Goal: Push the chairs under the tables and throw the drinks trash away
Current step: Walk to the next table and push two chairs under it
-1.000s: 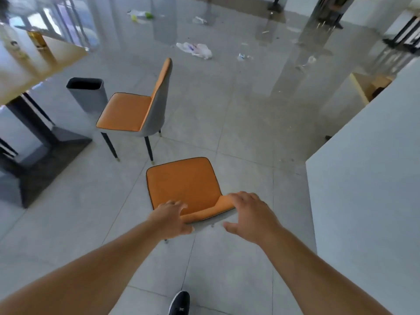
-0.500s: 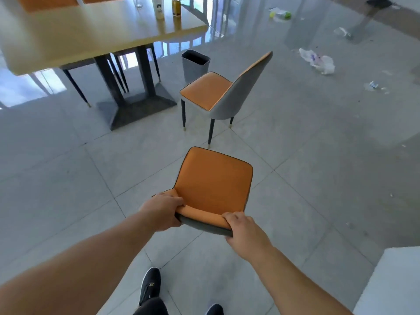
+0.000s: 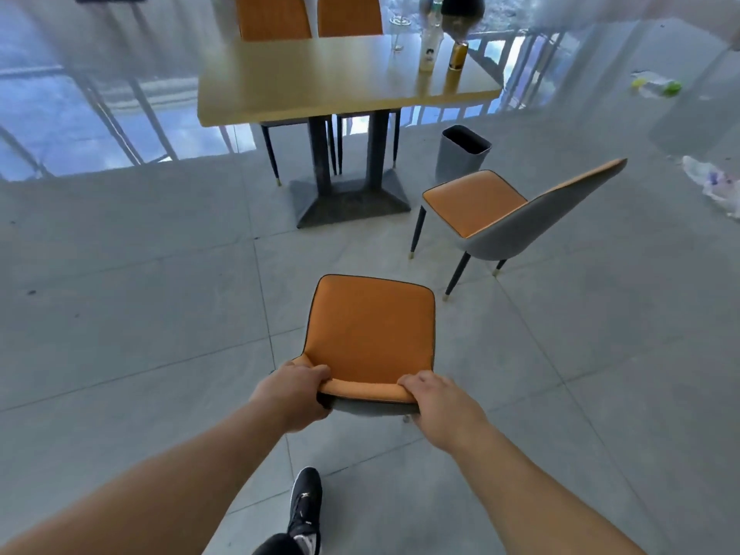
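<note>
The left hand (image 3: 294,396) and right hand (image 3: 442,408) each clamp the backrest top of the near orange chair (image 3: 370,326). Beyond it stands the table (image 3: 320,80); a second chair (image 3: 504,212) sits right, beside a grey bin (image 3: 460,156).

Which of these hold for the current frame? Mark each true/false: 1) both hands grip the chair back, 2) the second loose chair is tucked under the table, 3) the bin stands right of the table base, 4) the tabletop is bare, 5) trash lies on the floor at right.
1) Left hand and right hand grip the held chair by its backrest top: true.
2) False: the second chair stands out on open floor, clear of the table.
3) Bin right of the table base: true.
4) False: a bottle and can stand on it.
5) Trash on the floor: true.
</note>
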